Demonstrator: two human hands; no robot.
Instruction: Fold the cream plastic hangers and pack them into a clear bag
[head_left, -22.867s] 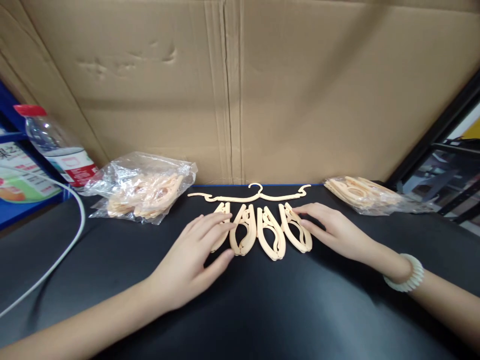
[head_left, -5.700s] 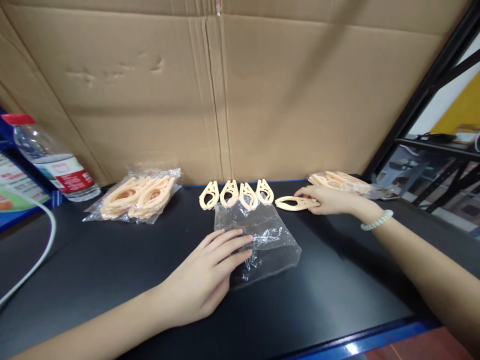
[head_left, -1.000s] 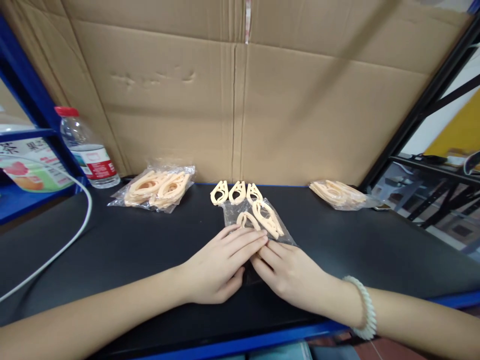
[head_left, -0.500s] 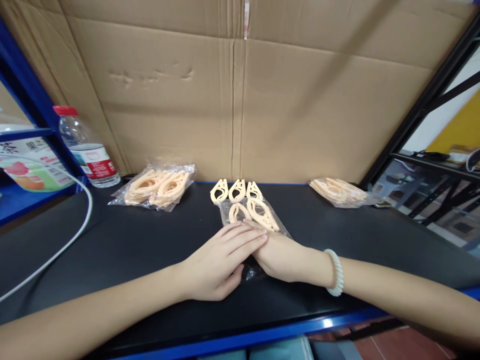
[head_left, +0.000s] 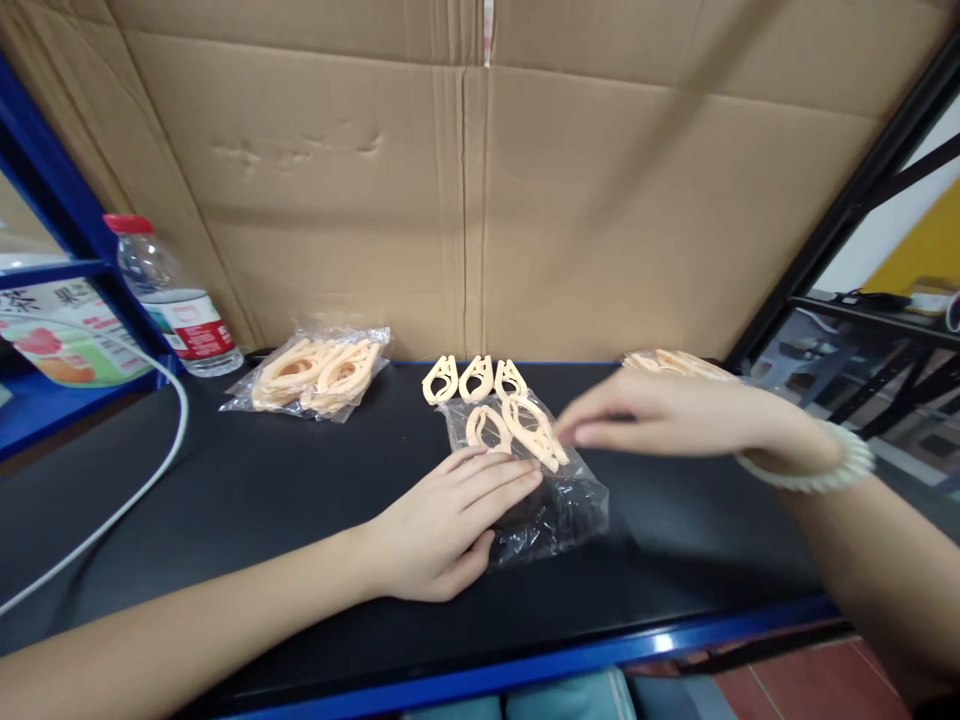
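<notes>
My left hand (head_left: 457,520) lies flat, palm down, on the near part of a clear plastic bag (head_left: 581,505). Inside that bag are peach folding hangers (head_left: 531,430), partly covered by my left fingers. My right hand (head_left: 652,412), slightly blurred, is raised just right of the bag. Its fingers are stretched toward the bag, thumb apart, and nothing shows in them. Whether the fingertips touch the plastic I cannot tell. Three small folded hangers (head_left: 475,380) stand in a row behind the bag.
Another bag of hangers (head_left: 315,375) rests at the back left, beside a red-capped water bottle (head_left: 187,315). A third bag (head_left: 675,362) is partly hidden behind my right hand. A white cable (head_left: 161,455) crosses the black table's left side. Cardboard (head_left: 337,200) stands behind.
My right hand has come out from under my left hand and moved right and up, uncovering the near end of the bag. My left hand has hardly moved.
</notes>
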